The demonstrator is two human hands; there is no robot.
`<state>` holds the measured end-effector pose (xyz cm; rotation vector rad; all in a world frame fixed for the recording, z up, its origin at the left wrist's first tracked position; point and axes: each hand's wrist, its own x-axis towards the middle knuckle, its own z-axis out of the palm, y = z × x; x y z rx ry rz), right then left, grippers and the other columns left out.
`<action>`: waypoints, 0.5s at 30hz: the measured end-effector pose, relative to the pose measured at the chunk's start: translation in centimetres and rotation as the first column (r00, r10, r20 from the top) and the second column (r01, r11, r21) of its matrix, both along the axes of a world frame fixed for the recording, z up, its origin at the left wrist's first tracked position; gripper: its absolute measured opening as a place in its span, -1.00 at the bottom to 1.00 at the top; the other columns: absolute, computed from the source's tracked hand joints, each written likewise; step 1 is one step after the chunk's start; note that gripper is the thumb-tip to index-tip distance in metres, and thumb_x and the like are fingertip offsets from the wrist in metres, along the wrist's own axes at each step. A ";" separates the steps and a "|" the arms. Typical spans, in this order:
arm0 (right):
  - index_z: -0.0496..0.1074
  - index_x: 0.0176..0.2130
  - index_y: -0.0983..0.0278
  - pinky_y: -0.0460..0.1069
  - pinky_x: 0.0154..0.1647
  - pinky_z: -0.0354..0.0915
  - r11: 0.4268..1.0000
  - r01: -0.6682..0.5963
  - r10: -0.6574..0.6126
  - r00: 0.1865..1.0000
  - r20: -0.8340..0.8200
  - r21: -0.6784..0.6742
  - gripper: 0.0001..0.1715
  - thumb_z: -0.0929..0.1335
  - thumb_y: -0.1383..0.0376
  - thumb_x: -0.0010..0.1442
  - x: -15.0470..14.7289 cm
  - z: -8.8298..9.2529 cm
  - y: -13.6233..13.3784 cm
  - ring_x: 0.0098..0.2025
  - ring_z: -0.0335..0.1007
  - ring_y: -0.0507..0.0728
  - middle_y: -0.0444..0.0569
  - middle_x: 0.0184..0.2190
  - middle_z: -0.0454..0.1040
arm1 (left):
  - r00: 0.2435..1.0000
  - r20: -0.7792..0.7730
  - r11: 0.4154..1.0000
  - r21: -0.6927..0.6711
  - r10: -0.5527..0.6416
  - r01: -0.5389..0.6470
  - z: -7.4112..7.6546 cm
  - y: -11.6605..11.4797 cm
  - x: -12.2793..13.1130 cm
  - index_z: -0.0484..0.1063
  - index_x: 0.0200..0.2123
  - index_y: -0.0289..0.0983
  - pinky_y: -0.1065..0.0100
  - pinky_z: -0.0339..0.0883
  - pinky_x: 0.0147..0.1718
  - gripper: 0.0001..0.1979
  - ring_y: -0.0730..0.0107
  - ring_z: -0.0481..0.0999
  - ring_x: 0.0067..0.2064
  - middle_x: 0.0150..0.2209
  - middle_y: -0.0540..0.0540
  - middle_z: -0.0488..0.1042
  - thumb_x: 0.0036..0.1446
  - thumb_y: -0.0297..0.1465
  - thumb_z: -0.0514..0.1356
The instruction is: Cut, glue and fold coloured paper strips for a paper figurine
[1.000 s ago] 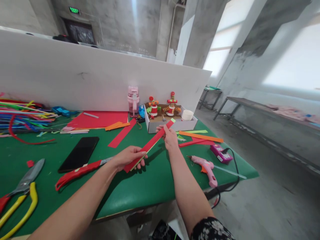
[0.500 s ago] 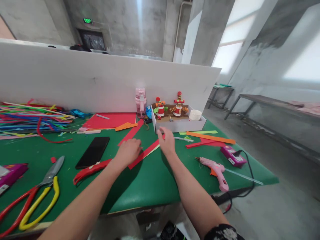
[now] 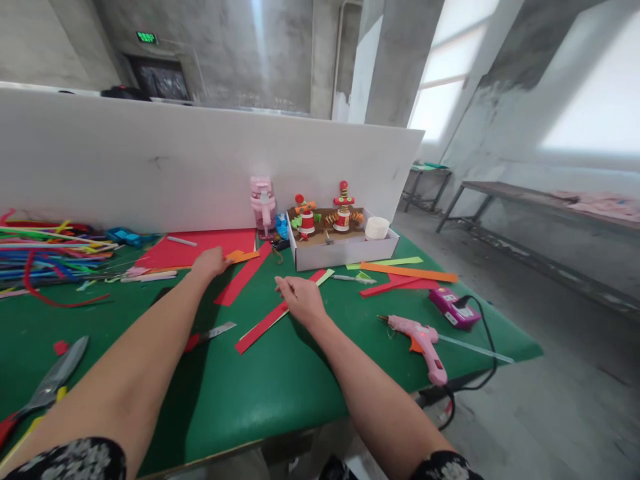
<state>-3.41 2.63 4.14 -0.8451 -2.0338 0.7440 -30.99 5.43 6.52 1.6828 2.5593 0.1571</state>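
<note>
My left hand [image 3: 210,262] reaches over the red paper sheet [image 3: 160,248], its fingertips at the left end of some orange paper strips [image 3: 245,256]. The back of the hand hides most of its fingers, so a grip cannot be made out. Above a red paper strip [image 3: 263,327] hovers my right hand [image 3: 303,299], fingers loosely bent and apart, holding nothing. A pale green strip [image 3: 325,277] shows along that strip's edge. Another red strip [image 3: 243,277] lies between the hands. Under my left forearm, a red-handled utility knife [image 3: 220,330] has its blade out.
A white box [image 3: 345,253] holds two small figures and a white roll [image 3: 377,228]. At right lie a pink glue gun [image 3: 420,340], a purple power block [image 3: 455,308] and more strips [image 3: 410,271]. Scissors [image 3: 55,380] and colourful pipe cleaners [image 3: 55,253] are at left; a pink bottle [image 3: 263,207] stands behind.
My left hand has moved away, left and forward, from the red strip to the orange strips. My right hand has shifted slightly nearer, over the red strip. The view has turned right.
</note>
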 end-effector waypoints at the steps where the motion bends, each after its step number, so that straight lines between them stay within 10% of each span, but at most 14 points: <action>1: 0.54 -0.46 0.18 -0.06 -0.37 0.17 1.000 -0.016 0.016 1.000 -0.005 0.008 -0.37 0.18 -0.08 0.38 0.0 0.0 0.0 -0.43 0.44 0.09 -0.06 -0.52 0.55 | 0.999 -0.005 0.999 -0.009 0.033 -0.033 -0.3 0.1 0.1 0.41 0.04 -0.27 0.05 0.46 -0.05 -0.64 0.19 0.51 -0.01 0.04 -0.17 0.48 0.26 -0.21 0.20; 15: 0.52 -0.53 0.20 -0.06 -0.38 0.17 0.999 -0.035 0.034 0.999 -0.042 -0.029 -0.43 0.24 0.01 0.37 -0.1 -0.1 0.3 -0.49 0.42 0.08 -0.09 -0.58 0.52 | 0.985 0.159 0.996 0.049 0.069 -0.077 0.6 -2.3 0.3 0.44 0.00 -0.27 0.04 0.44 -0.02 -0.68 0.19 0.51 0.02 0.03 -0.16 0.49 0.25 -0.24 0.22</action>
